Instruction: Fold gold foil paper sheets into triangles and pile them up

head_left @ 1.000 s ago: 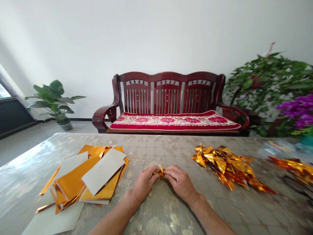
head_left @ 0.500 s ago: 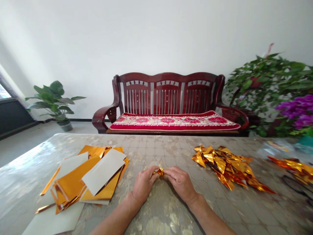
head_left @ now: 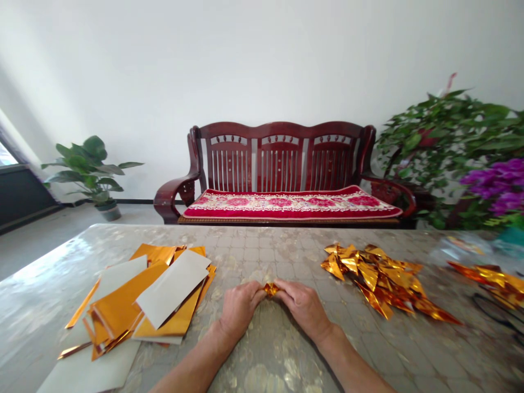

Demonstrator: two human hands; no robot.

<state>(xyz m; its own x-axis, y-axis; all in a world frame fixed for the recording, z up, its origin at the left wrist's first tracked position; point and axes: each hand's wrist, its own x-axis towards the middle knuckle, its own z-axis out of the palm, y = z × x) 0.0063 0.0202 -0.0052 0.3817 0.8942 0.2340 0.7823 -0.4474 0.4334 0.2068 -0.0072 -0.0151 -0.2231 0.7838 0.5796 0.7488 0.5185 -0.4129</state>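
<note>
Between my two hands is a small folded piece of gold foil paper [head_left: 271,289], just above the table. My left hand [head_left: 240,307] pinches its left end, and my right hand [head_left: 302,307] pinches its right end. Most of the piece is hidden by the fingers; only its shiny middle shows. To the left lie loose sheets of gold foil paper [head_left: 117,314], some with the pale side up, such as the white-backed sheet [head_left: 174,286] on top. To the right is a heap of folded gold foil pieces [head_left: 382,278] with pointed ends.
The table [head_left: 262,360] has a patterned, glossy cover. More gold foil [head_left: 497,281], a dark cord or strap [head_left: 491,311] and a clear plastic bag [head_left: 462,250] lie at the far right. Beyond stand a wooden bench [head_left: 280,131], a potted plant [head_left: 94,169] and leafy plants [head_left: 450,136].
The hands have shifted very slightly, and more of the gold foil's middle shows between the fingertips. The sheets and the heap stay where they were.
</note>
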